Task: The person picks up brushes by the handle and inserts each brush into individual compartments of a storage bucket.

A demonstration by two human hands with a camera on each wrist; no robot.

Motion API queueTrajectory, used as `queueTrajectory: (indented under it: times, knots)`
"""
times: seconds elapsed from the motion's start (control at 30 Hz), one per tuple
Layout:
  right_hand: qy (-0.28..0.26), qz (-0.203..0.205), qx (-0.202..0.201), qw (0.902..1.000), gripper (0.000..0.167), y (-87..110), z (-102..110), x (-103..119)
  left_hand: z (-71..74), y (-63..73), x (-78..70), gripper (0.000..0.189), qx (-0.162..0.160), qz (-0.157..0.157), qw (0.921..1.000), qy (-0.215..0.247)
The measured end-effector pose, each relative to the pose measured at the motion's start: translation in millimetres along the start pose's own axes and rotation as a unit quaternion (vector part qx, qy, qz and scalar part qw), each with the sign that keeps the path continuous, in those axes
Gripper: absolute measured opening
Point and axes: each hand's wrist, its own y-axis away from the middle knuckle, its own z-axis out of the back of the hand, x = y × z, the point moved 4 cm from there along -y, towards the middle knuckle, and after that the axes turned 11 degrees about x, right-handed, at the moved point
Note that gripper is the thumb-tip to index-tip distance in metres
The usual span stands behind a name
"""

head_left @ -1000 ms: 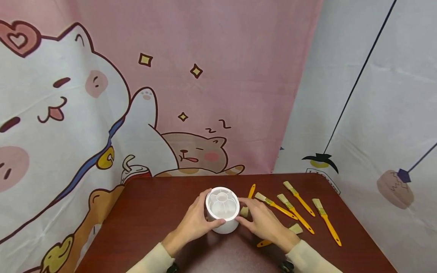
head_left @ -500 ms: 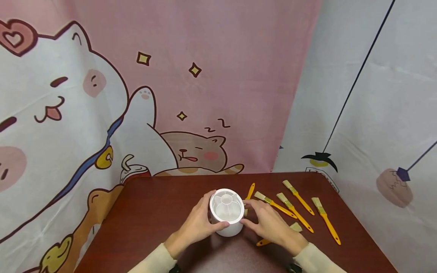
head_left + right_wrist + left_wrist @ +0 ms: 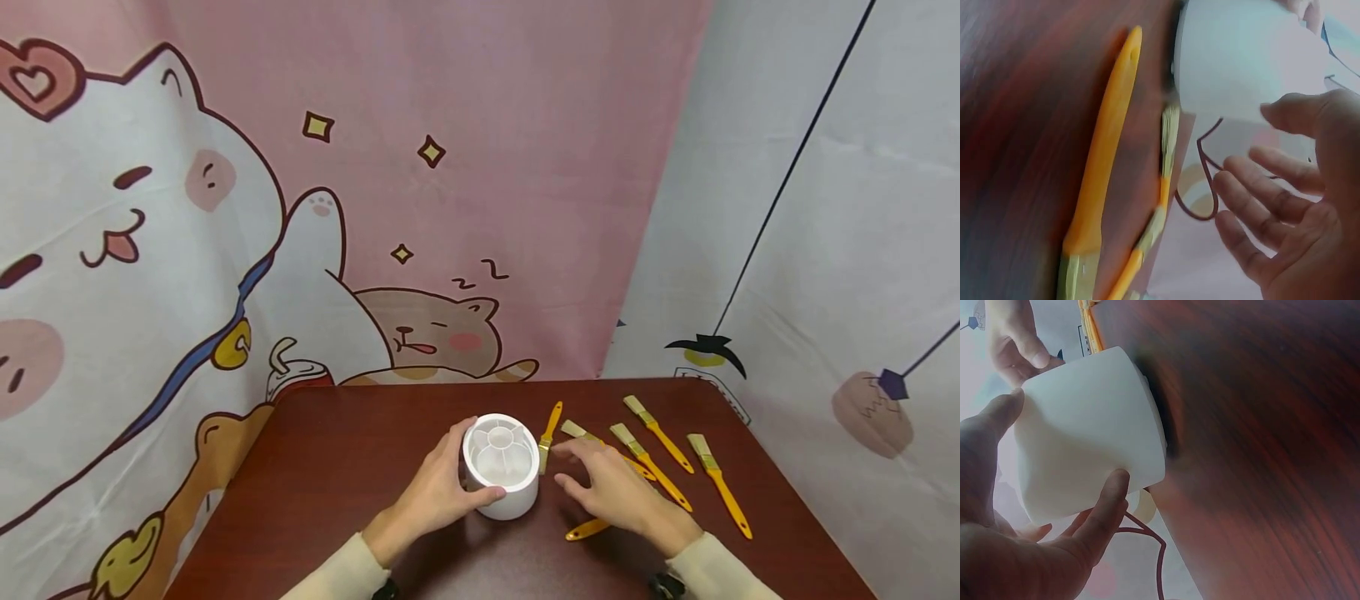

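A white round organizer [image 3: 517, 502] with several compartments stands upright on the table in front of me. My left hand [image 3: 429, 490] grips its left side, thumb at the front and fingers around the back. In the left wrist view, that thumb and the fingers press on the smooth white wall [image 3: 1094, 425]. To the right of the organizer, and apart from it, is my right hand [image 3: 621, 493], its fingers loosely bent around nothing. Below this hand lies a yellow-handled paintbrush [image 3: 1100, 156], whose bristles the hand hides in the head view. Another paintbrush [image 3: 552, 423] lies just behind the organizer's right side.
Several more yellow-handled paintbrushes lie on the right of the dark red-brown table [image 3: 322, 467], one brush [image 3: 720, 487] nearest the right edge. A printed cloth [image 3: 525, 167] with cartoon animals hangs directly behind the table's far edge.
The organizer has shifted slightly right with my left hand still on it. My right hand has let go of its right side and moved away to the right.
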Motion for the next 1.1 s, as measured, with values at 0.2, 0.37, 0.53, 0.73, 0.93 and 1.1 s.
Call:
queueTrajectory:
  times: [0.2, 0.37, 0.53, 0.73, 0.93, 1.1]
  knots:
    - [0.012, -0.062, 0.034, 0.9974, 0.023, 9.4, 9.5, -21.0, 0.5, -0.4, -0.7, 0.119, 0.000, -0.003, 1.0000, 0.001]
    - [-0.007, -0.141, 0.096, 0.9853, 0.022, 24.7, 15.2, -37.5, 0.2, -1.5, -1.3, 0.120, 0.002, -0.003, 1.0000, 0.001]
    - [-0.024, -0.131, 0.147, 0.9801, 0.029, 36.2, 16.4, -48.2, -0.6, -1.5, -0.2, 0.119, 0.001, 0.001, 1.0000, 0.003]
    - [-0.003, -0.035, 0.135, 0.9902, 0.027, 36.2, 10.7, -46.6, -0.4, -1.7, 1.6, 0.122, 0.002, 0.005, 1.0000, 0.005]
    - [-0.004, 0.004, 0.101, 0.9949, 0.019, 21.5, 1.8, -39.7, -0.4, -2.3, 1.0, 0.122, 0.003, 0.007, 0.9999, 0.006]
    - [0.013, -0.011, 0.082, 0.9965, 0.018, 10.8, -5.4, -42.2, -1.9, -2.2, -0.4, 0.120, 0.003, 0.005, 1.0000, 0.005]
